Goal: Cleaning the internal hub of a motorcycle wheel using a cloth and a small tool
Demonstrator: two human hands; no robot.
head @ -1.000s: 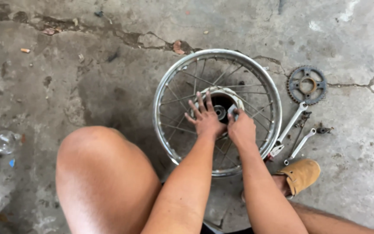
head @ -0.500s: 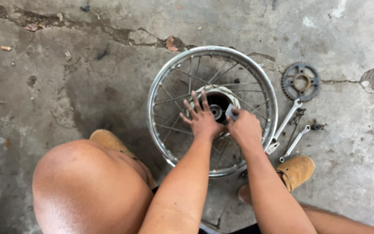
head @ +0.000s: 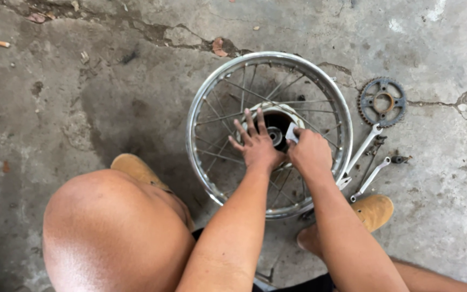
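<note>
Head view: left hand point(head: 257, 146) fingers spread flat on the wheel hub point(head: 274, 123), right hand point(head: 310, 153) fingers pinching a small metal piece point(head: 291, 132) beside it.

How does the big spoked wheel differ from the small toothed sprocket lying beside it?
The shiny silver spoked wheel rim is much larger than the dark toothed sprocket. The wheel has thin wire spokes and a smooth edge; the sprocket is flat with teeth. Both hands rest at the wheel's hub; the sprocket lies untouched. Both are round metal on concrete.
</note>
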